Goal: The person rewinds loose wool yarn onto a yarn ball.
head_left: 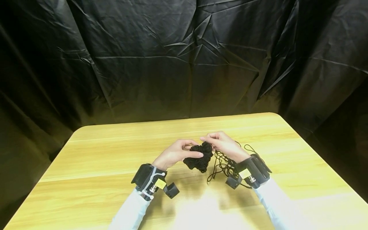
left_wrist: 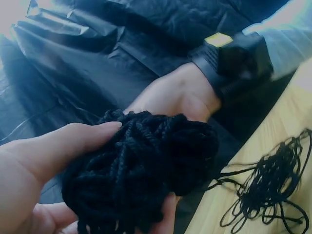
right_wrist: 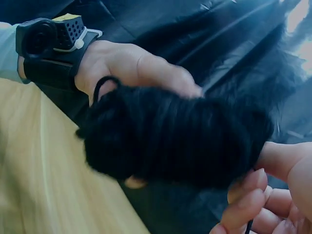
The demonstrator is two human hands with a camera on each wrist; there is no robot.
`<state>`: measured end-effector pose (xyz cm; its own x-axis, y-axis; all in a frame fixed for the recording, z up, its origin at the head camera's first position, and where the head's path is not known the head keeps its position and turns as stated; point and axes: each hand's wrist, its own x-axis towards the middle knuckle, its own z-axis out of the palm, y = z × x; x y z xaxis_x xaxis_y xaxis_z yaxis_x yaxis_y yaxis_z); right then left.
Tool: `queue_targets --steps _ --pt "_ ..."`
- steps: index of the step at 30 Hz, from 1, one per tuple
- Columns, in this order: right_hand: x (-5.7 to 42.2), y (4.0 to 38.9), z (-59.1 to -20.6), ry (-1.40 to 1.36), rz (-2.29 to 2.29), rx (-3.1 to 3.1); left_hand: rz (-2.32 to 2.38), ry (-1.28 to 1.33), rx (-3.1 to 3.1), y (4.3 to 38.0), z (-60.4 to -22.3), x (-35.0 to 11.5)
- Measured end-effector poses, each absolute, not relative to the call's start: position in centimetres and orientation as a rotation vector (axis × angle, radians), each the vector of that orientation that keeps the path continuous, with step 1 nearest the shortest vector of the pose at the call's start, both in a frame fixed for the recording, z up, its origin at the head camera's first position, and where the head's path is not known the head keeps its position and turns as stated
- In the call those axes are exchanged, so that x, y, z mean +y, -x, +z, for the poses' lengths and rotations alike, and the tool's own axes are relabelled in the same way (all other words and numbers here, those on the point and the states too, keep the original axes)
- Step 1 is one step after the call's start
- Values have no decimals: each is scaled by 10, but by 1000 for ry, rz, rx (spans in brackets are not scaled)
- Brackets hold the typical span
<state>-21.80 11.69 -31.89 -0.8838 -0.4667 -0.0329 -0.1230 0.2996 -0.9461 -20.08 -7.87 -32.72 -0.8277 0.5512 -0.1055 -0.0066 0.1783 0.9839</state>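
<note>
A bundle of black yarn [head_left: 198,163], wound thick with twisted strands, is held above the table by my left hand [head_left: 173,154]. The left thumb [left_wrist: 92,130] lies across its near side, and other fingers show beneath it in the left wrist view. At the bundle's right end is my right hand [head_left: 225,146], thumb and fingers pinching a strand. A short length of that strand [right_wrist: 249,226] hangs under the right fingers in the right wrist view. Parts of the right fingers are hidden behind the bundle in the left wrist view.
Loose, tangled yarn [head_left: 224,164] lies on the wooden table [head_left: 100,153] below and beside the right wrist. Each wrist wears a black strap with a small camera. Behind the table hangs a creased black sheet [head_left: 143,80].
</note>
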Motion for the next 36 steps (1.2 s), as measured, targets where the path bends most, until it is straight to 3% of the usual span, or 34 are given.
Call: queue_targets --steps 11,17,28,36 --pt "105 201 -298 893 -1376 2748 1591 -408 2177 201 -329 -79" --pt "99 190 -294 995 -1352 2862 1799 -403 2088 203 -332 -78" --pt "98 178 -308 938 -1471 2642 2088 -267 1988 207 -326 -80" --pt "105 184 -334 984 -1594 2251 2169 -308 1825 207 -323 -84"
